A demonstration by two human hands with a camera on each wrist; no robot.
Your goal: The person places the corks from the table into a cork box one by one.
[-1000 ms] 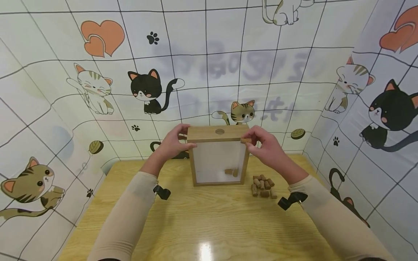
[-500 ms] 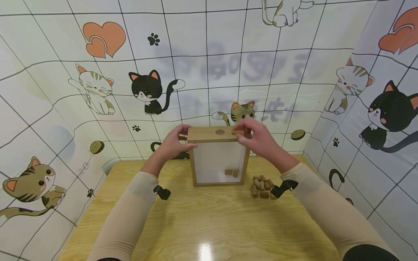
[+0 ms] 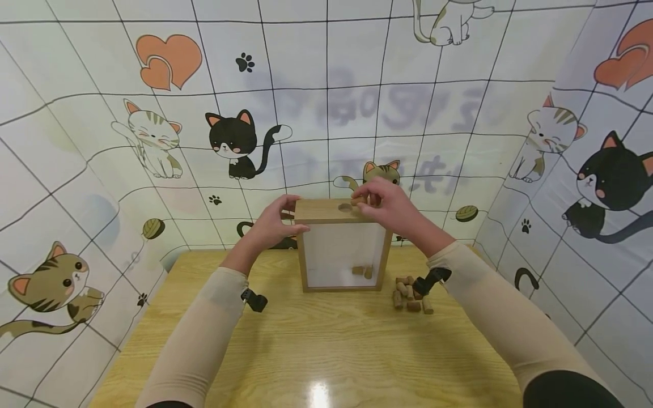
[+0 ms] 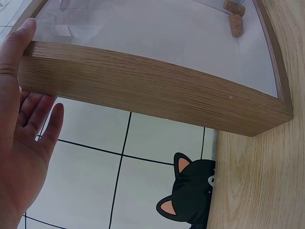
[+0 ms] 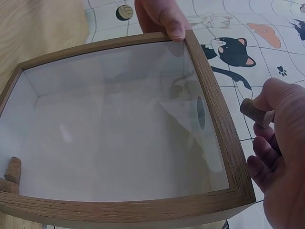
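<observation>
A wooden box with a clear front (image 3: 342, 255) stands upright on the table, a round hole (image 3: 345, 207) in its top. My left hand (image 3: 272, 222) grips the box's upper left corner, thumb in front, fingers behind. Between thumb and fingertips my right hand (image 3: 390, 207) pinches a cork (image 5: 254, 112) just above the top, right beside the hole. Two corks (image 4: 236, 25) lie inside the box at its lower right, seen through the clear front.
Several loose corks (image 3: 413, 306) lie in a pile on the table (image 3: 306, 345), right of the box. Behind the box rises a wall covering (image 3: 296, 68) printed with cats.
My right hand has moved left with its cork, from the box's upper right corner to the edge of the hole. The left hand keeps its grip.
</observation>
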